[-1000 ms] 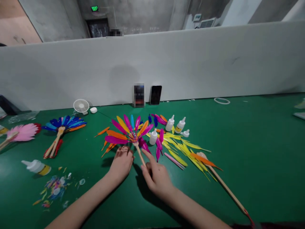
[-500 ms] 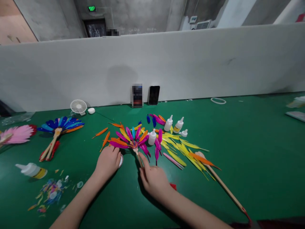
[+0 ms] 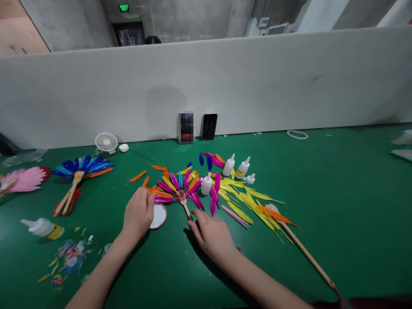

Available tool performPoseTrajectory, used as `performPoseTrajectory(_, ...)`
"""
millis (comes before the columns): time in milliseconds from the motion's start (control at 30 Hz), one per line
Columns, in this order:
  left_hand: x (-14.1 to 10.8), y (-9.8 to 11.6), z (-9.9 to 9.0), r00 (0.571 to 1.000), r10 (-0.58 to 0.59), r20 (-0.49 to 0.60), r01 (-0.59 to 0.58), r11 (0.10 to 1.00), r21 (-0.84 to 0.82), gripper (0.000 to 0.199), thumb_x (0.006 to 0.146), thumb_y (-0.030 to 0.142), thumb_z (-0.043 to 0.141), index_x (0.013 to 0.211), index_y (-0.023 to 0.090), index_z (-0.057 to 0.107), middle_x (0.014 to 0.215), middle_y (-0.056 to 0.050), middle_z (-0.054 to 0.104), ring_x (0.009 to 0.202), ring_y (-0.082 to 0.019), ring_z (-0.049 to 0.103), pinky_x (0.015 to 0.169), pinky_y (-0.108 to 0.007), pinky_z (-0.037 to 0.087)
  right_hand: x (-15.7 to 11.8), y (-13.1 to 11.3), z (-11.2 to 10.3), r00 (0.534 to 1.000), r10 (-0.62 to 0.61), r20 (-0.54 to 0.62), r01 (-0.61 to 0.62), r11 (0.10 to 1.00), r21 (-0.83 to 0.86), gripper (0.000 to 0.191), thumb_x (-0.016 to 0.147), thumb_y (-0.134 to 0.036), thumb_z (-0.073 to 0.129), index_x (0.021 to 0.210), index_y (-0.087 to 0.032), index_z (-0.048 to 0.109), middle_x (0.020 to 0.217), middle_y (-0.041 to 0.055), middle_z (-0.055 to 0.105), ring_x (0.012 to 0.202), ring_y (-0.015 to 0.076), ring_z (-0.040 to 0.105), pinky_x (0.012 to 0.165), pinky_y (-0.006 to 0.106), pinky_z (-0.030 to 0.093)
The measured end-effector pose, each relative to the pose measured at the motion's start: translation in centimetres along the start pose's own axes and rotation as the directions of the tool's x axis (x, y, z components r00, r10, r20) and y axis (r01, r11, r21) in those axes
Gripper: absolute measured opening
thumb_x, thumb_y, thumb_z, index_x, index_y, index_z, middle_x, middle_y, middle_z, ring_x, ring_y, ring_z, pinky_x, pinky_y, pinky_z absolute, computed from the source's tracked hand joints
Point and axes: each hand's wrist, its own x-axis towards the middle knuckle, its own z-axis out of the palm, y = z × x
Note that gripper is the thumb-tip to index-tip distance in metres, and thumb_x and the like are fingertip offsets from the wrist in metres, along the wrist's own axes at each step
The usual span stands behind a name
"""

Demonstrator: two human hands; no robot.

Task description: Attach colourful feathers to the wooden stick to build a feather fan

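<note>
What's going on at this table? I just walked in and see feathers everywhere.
A person is working on a feather fan of magenta, orange and yellow feathers lying on the green table. The right hand rests on the fan's wooden stick, and the left hand sits beside a small white disc. Loose yellow feathers, glue bottles and a blue fan lie around.

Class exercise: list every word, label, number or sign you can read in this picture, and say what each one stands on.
None can be read for certain.
Green lit sign above the far doorway: characters too small to make out.
Yellow label on the glue bottle lying at the left: too small.
Label on the upright glue bottle: too small.
Blurred card against the partition: unreadable.
</note>
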Motion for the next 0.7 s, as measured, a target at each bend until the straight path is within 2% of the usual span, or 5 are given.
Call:
performPoseTrajectory(133, -0.3, 0.3, 0.5, 0.998, 0.065, 0.011, -0.064, 0.992, -0.107, 0.016, 0.080, 0.026, 0.034, 0.065, 0.022, 0.035, 0.060, -0.001, 0.049, 0.053, -0.016, 0.048, 0.050, -0.027, 0.038, -0.2, 0.7, -0.2, 0.959, -0.120, -0.259, 0.168, 0.970, 0.176, 0.022, 0.086, -0.018, 0.033, 0.073, -0.018, 0.051, 0.064, 0.0038, 0.059, 0.054, 0.0147, 0.056, 0.051, 0.023, 0.040)
performPoseTrajectory(333, -1.9, 1.9, 1.2, 0.936, 0.351, 0.027, -0.336, 0.914, -0.226, 0.015, 0.082, 0.017, 0.034, 0.073, 0.020, 0.046, 0.064, -0.002, 0.057, 0.058, -0.015, 0.053, 0.055, -0.026, 0.043, -0.3, 0.5, -0.8, 0.949, -0.029, -0.315, 0.165, 0.896, 0.413, 0.025, 0.086, -0.020, 0.031, 0.062, -0.021, 0.039, 0.055, -0.0017, 0.046, 0.050, 0.0120, 0.047, 0.048, 0.022, 0.036)
performPoseTrajectory(500, -2.8, 3.3, 1.0, 0.882, 0.471, 0.016, -0.454, 0.859, -0.236, 0.019, 0.082, 0.014, 0.035, 0.070, 0.019, 0.049, 0.060, -0.002, 0.058, 0.056, -0.014, 0.053, 0.053, -0.024, 0.042, 0.0, 0.4, -1.1, 0.977, 0.068, -0.200, 0.076, 0.771, 0.633, 0.028, 0.085, -0.027, 0.033, 0.058, -0.022, 0.032, 0.052, -0.0039, 0.038, 0.049, 0.0113, 0.042, 0.047, 0.022, 0.033)
performPoseTrajectory(600, -2.9, 3.7, 0.9, 0.881, 0.473, 0.031, -0.457, 0.865, -0.209, 0.026, 0.083, 0.016, 0.032, 0.064, 0.019, 0.049, 0.055, -0.002, 0.056, 0.051, -0.013, 0.050, 0.049, -0.024, 0.039, 0.1, 0.4, -1.2, 0.995, 0.098, -0.027, -0.037, 0.599, 0.800, 0.025, 0.085, -0.031, 0.033, 0.062, -0.022, 0.035, 0.053, -0.0047, 0.040, 0.047, 0.0101, 0.042, 0.048, 0.022, 0.035)
performPoseTrajectory(700, -3.0, 3.8, 0.9, 0.880, 0.471, 0.055, -0.455, 0.871, -0.184, 0.033, 0.085, 0.020, 0.031, 0.055, 0.020, 0.046, 0.048, -0.001, 0.050, 0.046, -0.012, 0.045, 0.046, -0.024, 0.034, 0.1, 0.2, -1.2, 0.987, 0.112, 0.118, -0.154, 0.420, 0.894, 0.024, 0.083, -0.040, 0.037, 0.069, -0.021, 0.039, 0.058, -0.0043, 0.047, 0.043, 0.0080, 0.041, 0.043, 0.021, 0.035)
